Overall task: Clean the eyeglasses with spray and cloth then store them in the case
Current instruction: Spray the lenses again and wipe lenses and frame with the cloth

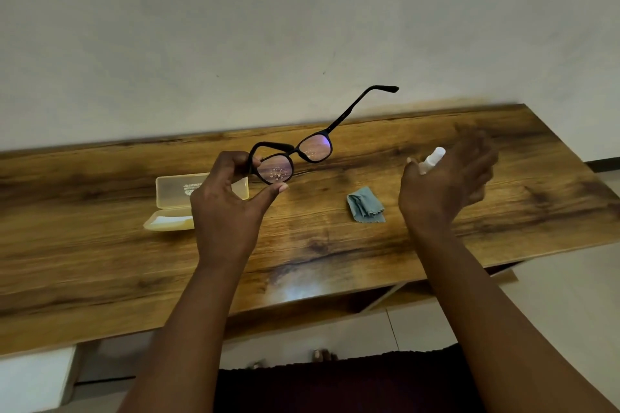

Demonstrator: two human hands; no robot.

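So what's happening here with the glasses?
A person is cleaning a pair of eyeglasses. The left hand holds them up by the frame, and droplets sit on both lenses. The right hand grips a small spray bottle; that hand is blurred. On the wooden table a blue cloth lies untouched between the hands, and a yellowish case lies open behind the left hand. The wiping and storing aren't yet done.
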